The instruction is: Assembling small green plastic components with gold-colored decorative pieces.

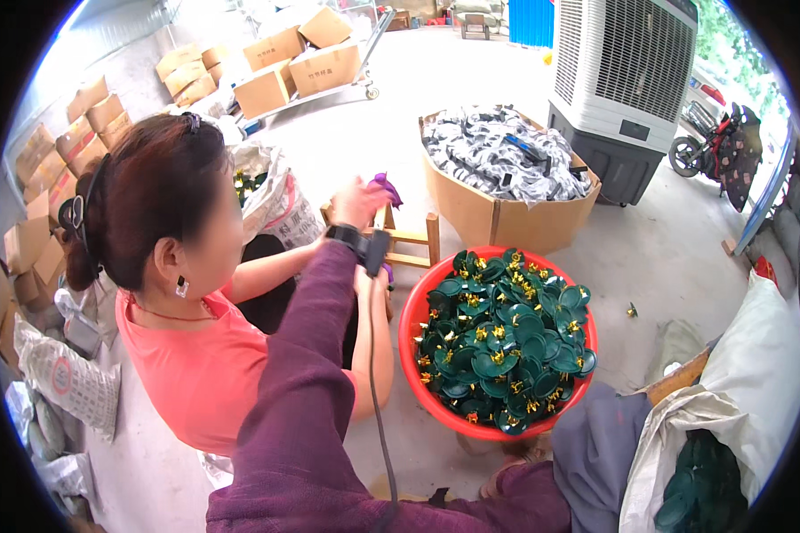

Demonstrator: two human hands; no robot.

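My left hand (357,202) reaches forward over a small wooden frame (418,238), with a black band and a cabled black device at the wrist. A shiny purple piece (385,189) shows at its fingertips; whether it is held or covers the fingers, I cannot tell. Close beside it are the hands (364,282) of a co-worker in a coral shirt, partly hidden by my sleeve, with another bit of purple. A red basin (405,355) stands to the right, heaped with dark green dish-like pieces (520,333) bearing gold-coloured parts. Below the basin, a patch of skin (492,486) by my purple sleeve may be my right hand; its fingers are hidden.
Beyond the basin stands a large carton (507,222) full of grey-and-white bagged items, beside a tall air cooler (627,80). White sacks (756,355) stand at right, one holding green pieces. Cardboard boxes (329,69) are stacked far left. One loose piece (632,310) lies on the floor.
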